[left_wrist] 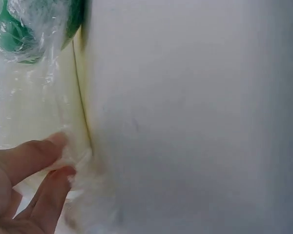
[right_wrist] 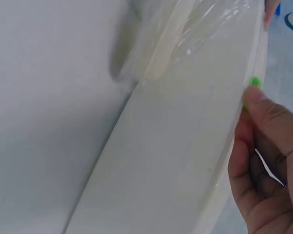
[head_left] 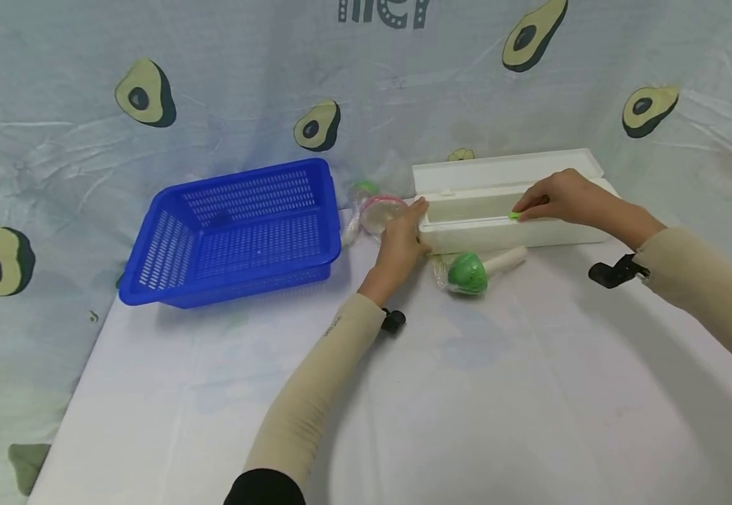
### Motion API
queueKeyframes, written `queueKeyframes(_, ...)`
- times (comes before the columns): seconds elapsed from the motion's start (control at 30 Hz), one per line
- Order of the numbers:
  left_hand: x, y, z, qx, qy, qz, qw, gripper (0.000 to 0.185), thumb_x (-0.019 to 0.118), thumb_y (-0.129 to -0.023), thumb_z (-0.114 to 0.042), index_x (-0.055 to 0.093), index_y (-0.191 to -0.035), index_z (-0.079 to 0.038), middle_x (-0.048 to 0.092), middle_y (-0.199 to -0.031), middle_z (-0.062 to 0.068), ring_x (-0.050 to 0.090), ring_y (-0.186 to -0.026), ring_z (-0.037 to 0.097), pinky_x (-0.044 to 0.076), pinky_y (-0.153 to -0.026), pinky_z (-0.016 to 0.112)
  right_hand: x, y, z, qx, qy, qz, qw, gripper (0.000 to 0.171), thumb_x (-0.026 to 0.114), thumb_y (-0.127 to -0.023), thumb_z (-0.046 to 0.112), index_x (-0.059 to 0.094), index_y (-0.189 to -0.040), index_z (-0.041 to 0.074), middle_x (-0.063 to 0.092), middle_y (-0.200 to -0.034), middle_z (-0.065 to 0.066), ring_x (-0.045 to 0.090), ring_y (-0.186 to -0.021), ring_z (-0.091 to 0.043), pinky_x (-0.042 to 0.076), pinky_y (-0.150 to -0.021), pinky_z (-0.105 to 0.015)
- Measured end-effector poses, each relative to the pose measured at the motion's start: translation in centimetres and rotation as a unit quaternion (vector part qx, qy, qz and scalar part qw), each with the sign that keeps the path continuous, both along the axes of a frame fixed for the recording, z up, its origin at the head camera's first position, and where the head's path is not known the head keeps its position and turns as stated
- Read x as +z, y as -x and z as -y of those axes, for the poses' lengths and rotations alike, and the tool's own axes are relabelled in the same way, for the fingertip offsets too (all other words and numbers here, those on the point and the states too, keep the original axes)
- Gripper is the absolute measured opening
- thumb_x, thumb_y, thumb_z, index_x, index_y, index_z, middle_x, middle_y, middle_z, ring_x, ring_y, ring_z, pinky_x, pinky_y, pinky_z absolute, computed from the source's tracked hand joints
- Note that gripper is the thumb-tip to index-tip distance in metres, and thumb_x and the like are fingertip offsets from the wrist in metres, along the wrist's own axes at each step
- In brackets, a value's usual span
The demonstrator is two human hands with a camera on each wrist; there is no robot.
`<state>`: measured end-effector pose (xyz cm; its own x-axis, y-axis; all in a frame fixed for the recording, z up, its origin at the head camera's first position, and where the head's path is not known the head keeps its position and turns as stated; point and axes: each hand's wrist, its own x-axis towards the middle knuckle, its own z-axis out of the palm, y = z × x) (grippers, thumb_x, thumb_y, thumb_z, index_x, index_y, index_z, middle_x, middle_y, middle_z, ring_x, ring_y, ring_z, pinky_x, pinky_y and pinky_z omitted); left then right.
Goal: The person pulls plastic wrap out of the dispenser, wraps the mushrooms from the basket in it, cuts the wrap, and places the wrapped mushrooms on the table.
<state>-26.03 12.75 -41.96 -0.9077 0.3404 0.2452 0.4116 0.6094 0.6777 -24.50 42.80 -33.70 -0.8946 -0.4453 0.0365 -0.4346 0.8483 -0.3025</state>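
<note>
A long white box (head_left: 498,235) with its lid open lies at the back of the table. My left hand (head_left: 411,226) grips the box's left end, thumb on the rim; in the left wrist view its fingertips (left_wrist: 53,146) touch clear film at the box wall (left_wrist: 44,107). My right hand (head_left: 529,209) pinches a small green slider (head_left: 514,215) on the front rim, also visible as the green slider (right_wrist: 254,83) above my thumb (right_wrist: 263,117). A film-wrapped green ball with a white handle (head_left: 468,273) lies in front of the box.
An empty blue mesh basket (head_left: 233,231) stands at the left. Film-wrapped items (head_left: 375,210) lie between the basket and the box. The table (head_left: 467,407) has a white cover, and an avocado-print cloth hangs behind and at both sides.
</note>
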Motion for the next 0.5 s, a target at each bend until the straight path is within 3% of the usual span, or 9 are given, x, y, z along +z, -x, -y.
queueKeyframes(0.03, 0.1, 0.0, 0.2, -0.010, 0.011, 0.004, 0.9999, 0.090, 0.084, -0.074, 0.010, 0.046, -0.153, -0.010, 0.041, -0.160, -0.005, 0.067, -0.096, 0.016, 0.054, -0.076, 0.026, -0.1, 0.0, 0.2, 0.004, 0.006, -0.006, 1.000, 0.013, 0.079, -0.089, 0.012, 0.080, -0.101, 0.008, 0.077, -0.092, -0.004, 0.066, -0.075, -0.008, 0.050, -0.064, -0.021)
queueKeyframes(0.13, 0.7, 0.3, 0.9, -0.053, 0.037, 0.032, 0.9974, 0.093, 0.085, -0.077, 0.005, 0.038, -0.156, -0.008, 0.034, -0.164, -0.001, 0.062, -0.082, 0.018, 0.052, -0.077, 0.023, -0.6, 0.0, 1.1, 0.017, 0.024, -0.017, 0.999, 0.011, 0.079, -0.088, 0.009, 0.080, -0.099, 0.007, 0.076, -0.091, -0.004, 0.067, -0.074, -0.010, 0.050, -0.063, -0.020)
queueKeyframes(0.2, 1.1, 0.6, 1.3, -0.077, 0.042, 0.060, 0.9943, 0.095, 0.089, -0.079, -0.010, 0.035, -0.158, -0.007, 0.029, -0.165, -0.001, 0.065, -0.091, 0.022, 0.051, -0.095, 0.026, -0.9, 0.1, 2.0, 0.024, 0.034, -0.020, 0.999, 0.010, 0.079, -0.089, 0.009, 0.080, -0.099, 0.007, 0.075, -0.091, -0.004, 0.069, -0.076, -0.013, 0.051, -0.064, -0.020)
queueKeyframes(0.27, 1.5, 0.8, 1.6, -0.086, 0.036, 0.081, 0.9923, 0.092, 0.087, -0.083, -0.025, 0.035, -0.157, -0.007, 0.029, -0.166, -0.001, 0.062, -0.117, 0.022, 0.042, -0.110, 0.029, -1.2, 0.4, 2.9, 0.031, 0.039, -0.020, 0.999, 0.010, 0.078, -0.090, 0.010, 0.080, -0.099, 0.007, 0.075, -0.092, -0.004, 0.070, -0.078, -0.016, 0.052, -0.065, -0.020)
queueKeyframes(0.4, 1.4, 0.9, 1.2, -0.066, 0.004, 0.091, 0.9937, 0.088, 0.081, -0.086, -0.045, 0.039, -0.156, -0.010, 0.032, -0.164, -0.005, 0.044, -0.143, 0.019, 0.033, -0.118, 0.030, -1.3, 0.7, 4.4, 0.048, 0.049, -0.016, 0.998, 0.009, 0.077, -0.091, 0.009, 0.079, -0.099, 0.006, 0.075, -0.091, -0.005, 0.071, -0.079, -0.018, 0.054, -0.066, -0.024)
queueKeyframes(0.43, 1.3, 0.8, 1.0, -0.057, -0.004, 0.080, 0.9951, 0.087, 0.082, -0.085, -0.044, 0.041, -0.155, -0.010, 0.034, -0.163, -0.003, 0.032, -0.149, 0.019, 0.032, -0.119, 0.031, -1.3, 0.8, 4.7, 0.051, 0.050, -0.016, 0.997, 0.009, 0.077, -0.091, 0.008, 0.079, -0.099, 0.005, 0.075, -0.091, -0.006, 0.071, -0.078, -0.019, 0.054, -0.066, -0.025)
queueKeyframes(0.5, 0.7, 0.6, 0.5, -0.035, -0.020, 0.064, 0.9972, 0.086, 0.085, -0.083, -0.039, 0.044, -0.153, -0.010, 0.038, -0.161, -0.003, 0.034, -0.148, 0.019, 0.035, -0.117, 0.031, -1.3, 0.8, 4.9, 0.055, 0.046, -0.014, 0.997, 0.009, 0.076, -0.091, 0.008, 0.079, -0.099, 0.005, 0.075, -0.091, -0.006, 0.071, -0.079, -0.019, 0.055, -0.066, -0.026)
